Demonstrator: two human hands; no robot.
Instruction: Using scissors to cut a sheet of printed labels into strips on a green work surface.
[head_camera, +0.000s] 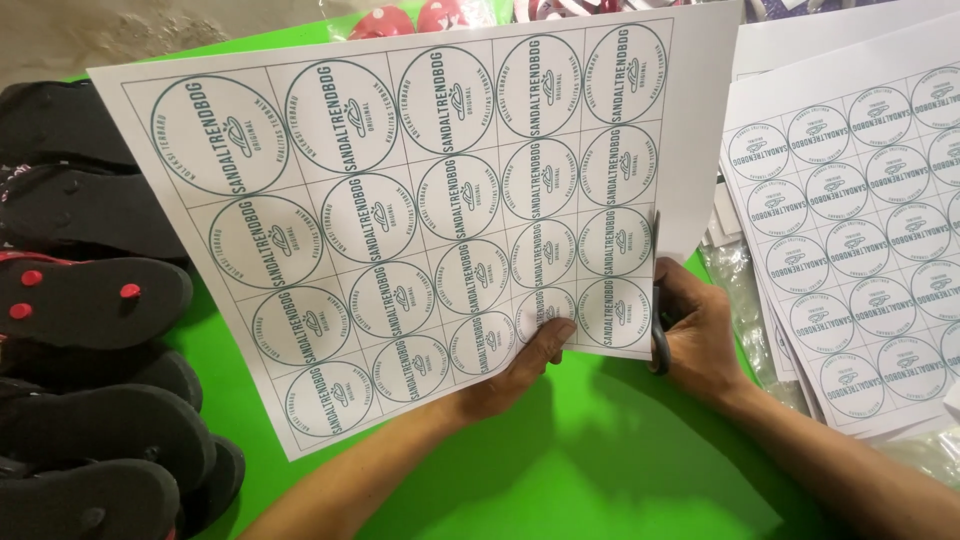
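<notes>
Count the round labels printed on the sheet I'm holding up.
20, in four rows of five across the sheet. The left hand overlaps one in the bottom row with its thumb; scissors in the right hand edge the last column.

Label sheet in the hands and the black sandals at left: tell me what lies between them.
Head view: only bare green table shows between the label sheet and the black sandals.
</notes>
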